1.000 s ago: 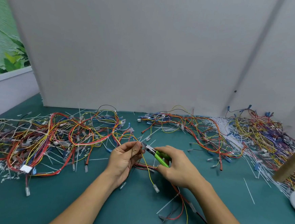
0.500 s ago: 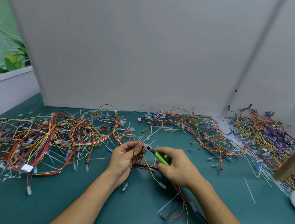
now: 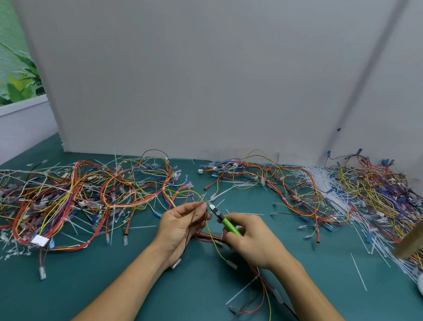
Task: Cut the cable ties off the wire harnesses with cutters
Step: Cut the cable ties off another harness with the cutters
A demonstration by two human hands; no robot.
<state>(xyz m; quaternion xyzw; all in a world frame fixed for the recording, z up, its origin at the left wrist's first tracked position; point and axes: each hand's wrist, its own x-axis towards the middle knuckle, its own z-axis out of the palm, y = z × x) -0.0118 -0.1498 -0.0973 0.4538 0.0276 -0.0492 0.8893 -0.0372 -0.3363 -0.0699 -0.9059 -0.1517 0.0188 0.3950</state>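
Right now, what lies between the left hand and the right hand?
In the head view: the cutters' nose, close to the left hand, and the yellow wire it pinches, drooping over red wires.

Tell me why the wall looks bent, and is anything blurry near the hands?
Head view: the wide-angle lens slants the white panel and table toward the edges; lighting is soft and even, with no glare; the left hand, right hand and green cutters look sharp, though fine detail at the cutter tips is lost.

The left grip (image 3: 179, 228) and right grip (image 3: 254, 242) are bare, as are both forearms (image 3: 124, 287).
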